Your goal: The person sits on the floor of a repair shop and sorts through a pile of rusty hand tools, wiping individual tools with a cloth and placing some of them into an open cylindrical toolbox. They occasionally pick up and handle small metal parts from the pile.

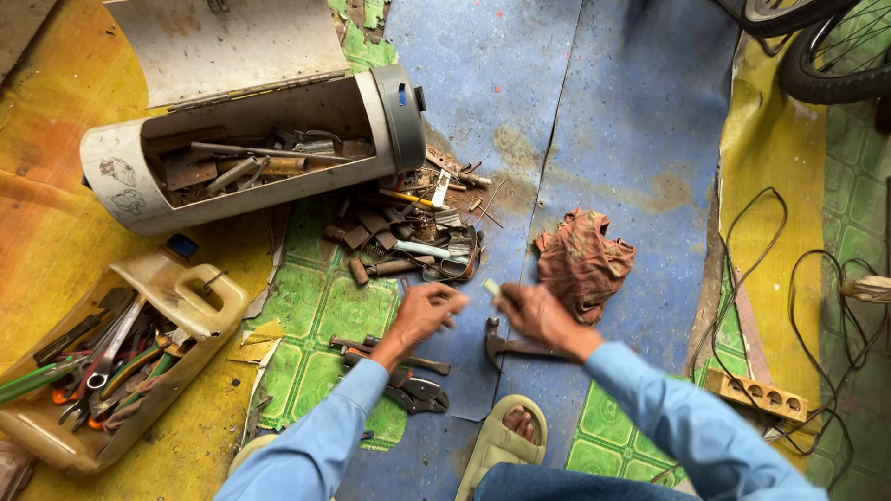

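My left hand (422,314) hovers over the floor with its fingers curled, just below a heap of rusty tools and metal parts (408,243); motion blur hides whether it holds anything. Beside it, my right hand (534,311) pinches a small pale object (491,288) between its fingertips. A claw hammer (506,346) lies on the blue mat under my right wrist. Pliers (416,393) and a dark hand tool (394,353) lie under my left forearm. Both sleeves are light blue.
An open cylindrical white toolbox (269,153) of rusty parts lies at the upper left. A cut plastic jug (111,357) holds wrenches and pliers. A reddish rag (583,263), black cable (789,297), a wooden block with holes (754,393), bicycle tyres (826,46) and my sandalled foot (506,441) surround me.
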Demonstrator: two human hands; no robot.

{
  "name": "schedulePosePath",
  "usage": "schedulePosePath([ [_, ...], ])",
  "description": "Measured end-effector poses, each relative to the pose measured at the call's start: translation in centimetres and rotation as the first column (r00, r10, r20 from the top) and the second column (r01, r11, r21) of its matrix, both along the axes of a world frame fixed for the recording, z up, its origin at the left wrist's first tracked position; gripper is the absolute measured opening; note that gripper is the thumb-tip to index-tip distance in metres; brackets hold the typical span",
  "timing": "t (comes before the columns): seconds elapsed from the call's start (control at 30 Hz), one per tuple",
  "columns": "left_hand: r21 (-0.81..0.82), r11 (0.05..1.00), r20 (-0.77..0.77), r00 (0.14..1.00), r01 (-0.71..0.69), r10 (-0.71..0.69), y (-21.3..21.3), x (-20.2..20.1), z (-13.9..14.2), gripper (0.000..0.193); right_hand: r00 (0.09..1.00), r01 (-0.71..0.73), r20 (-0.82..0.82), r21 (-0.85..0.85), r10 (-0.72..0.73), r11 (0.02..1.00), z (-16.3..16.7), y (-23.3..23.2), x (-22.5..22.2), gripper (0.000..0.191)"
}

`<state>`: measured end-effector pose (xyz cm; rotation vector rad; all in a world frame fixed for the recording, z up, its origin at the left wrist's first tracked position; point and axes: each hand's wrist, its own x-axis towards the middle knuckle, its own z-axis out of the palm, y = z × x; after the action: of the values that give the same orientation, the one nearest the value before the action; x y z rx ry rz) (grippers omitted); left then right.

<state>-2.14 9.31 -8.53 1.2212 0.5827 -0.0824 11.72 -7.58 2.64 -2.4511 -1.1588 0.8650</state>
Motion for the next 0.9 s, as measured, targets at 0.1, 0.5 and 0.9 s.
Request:
schedulePosePath([
  [0.1, 0.196, 0.967, -0.088, 0.980, -0.160, 0.179, 3.0, -0.5, -0.2, 0.025, 0.998, 0.040, 0.034, 0.133, -0.045, 0.990, 0.7, 1.2, 4.5, 0.023],
  [0.5, 0.682, 0.682, -0.102, 0.890, -0.263, 0.445, 10.6, -6.0, -0.6, 0.035, 0.990, 0.048, 0.137, -0.153, -0.027, 0.987, 0.8, 7.3, 9.8, 0.028],
  [0.9, 0.573, 0.792, -0.167, 0.916, -0.212, 0.365, 11.8, -5.8, -0.3, 0.056, 0.990, 0.097, 0.112, -0.089, -0.086, 0.991, 1.9, 6.2, 10.1, 0.051],
])
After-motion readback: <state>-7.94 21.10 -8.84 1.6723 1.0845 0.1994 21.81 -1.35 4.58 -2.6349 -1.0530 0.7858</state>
